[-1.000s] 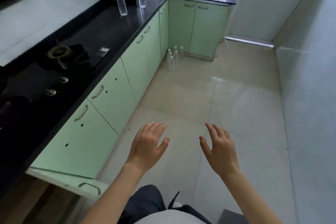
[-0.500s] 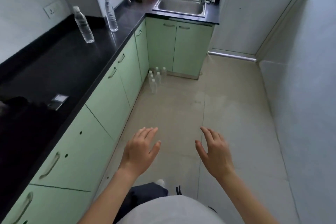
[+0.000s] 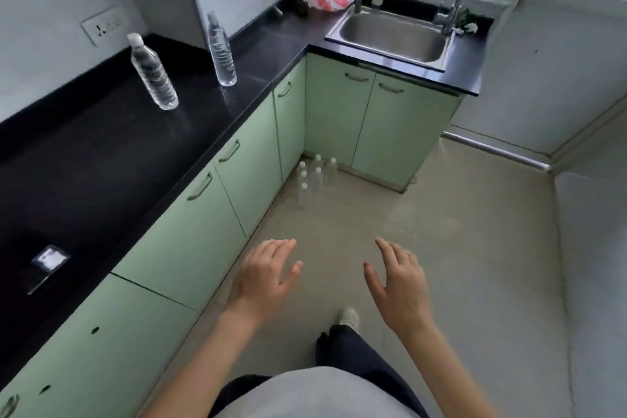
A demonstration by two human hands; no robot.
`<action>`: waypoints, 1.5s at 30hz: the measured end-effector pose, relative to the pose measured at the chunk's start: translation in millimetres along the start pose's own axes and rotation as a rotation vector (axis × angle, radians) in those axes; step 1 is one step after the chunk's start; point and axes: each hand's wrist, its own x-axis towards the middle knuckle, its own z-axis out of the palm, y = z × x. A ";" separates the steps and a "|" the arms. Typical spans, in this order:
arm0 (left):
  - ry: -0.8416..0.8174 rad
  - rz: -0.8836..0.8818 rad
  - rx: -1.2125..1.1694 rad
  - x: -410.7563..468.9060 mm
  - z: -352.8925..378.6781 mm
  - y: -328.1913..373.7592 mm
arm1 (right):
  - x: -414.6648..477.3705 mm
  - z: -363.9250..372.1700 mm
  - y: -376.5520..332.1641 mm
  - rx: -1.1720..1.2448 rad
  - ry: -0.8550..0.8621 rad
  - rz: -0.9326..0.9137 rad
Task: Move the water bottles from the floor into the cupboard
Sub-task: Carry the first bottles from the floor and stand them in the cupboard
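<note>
Bottles (image 3: 309, 187) upright on floor (image 3: 441, 248), well ahead; my left hand (image 3: 268, 276) nearer than right hand (image 3: 397, 285); fingers (image 3: 285, 245) spread, empty.

Left hand: my left hand (image 3: 263, 276) is held out before me, palm down, fingers loosely spread, holding nothing.
Right hand: my right hand (image 3: 398, 285) is level with it, fingers relaxed, thumb out, empty.
Forearms: both bare, reaching forward, apart.

Empty hands (image 3: 334, 285) spread above floor, water bottles (image 3: 314, 178) clustered by cupboard (image 3: 366, 125) corner
</note>
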 end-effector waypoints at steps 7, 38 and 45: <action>0.137 -0.254 -0.015 128.9 -24.1 2.8 | 196.7 -21.1 -3.7 0.030 -0.132 -0.323; 0.308 -0.989 -0.041 386.5 -88.7 -309.1 | 642.2 166.9 -241.5 0.109 -0.370 -0.604; 0.365 -1.292 -0.178 425.1 -67.4 -353.0 | 719.4 213.3 -255.0 0.177 -0.590 -0.508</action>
